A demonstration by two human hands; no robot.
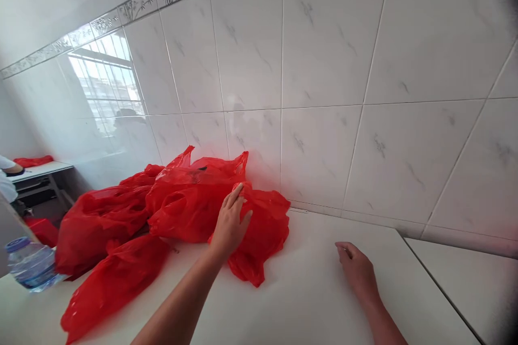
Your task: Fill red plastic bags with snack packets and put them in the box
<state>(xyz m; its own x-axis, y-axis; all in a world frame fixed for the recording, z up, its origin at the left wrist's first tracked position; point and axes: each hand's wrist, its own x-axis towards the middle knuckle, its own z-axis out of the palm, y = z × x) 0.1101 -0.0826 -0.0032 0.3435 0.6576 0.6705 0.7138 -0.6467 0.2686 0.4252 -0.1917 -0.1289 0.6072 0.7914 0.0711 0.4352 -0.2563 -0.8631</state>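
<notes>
Worktop [307,296], white and flat, comes first, under both arms. Clock hours here count from the left hand [231,221], with 12 straight up the view.

The right hand [360,268] is at 4 o'clock, over the worktop and well apart from the bags. Its fingers curl in. I cannot tell if the tips meet, and I see nothing in it.

A long red plastic bag [117,283] lies at 8 o'clock, slanting from 8 to 2.

The left hand's grip is apart, with the thumb away from the fingers. The fingers reach over the side of a crumpled red plastic bag [265,226]. I cannot tell if they press on it or just hang over it.

This crumpled bag lies on the worktop at 3 o'clock, right by the left hand, so that hand is much nearer. From the right hand it is at 10 o'clock. Its long way runs from 12 to 6, and its thin end points to 6.

A puffy red bag [182,210] sits at 10 o'clock, its corners poking up. At 9 is a fat red bag [101,221], with a purple-capped clear bottle [34,267] beside it.

Farther, between 9 and 10, another person's arm [13,167] is near a small desk [50,168]. Behind the bags is a shiny tiled wall [319,59].
</notes>
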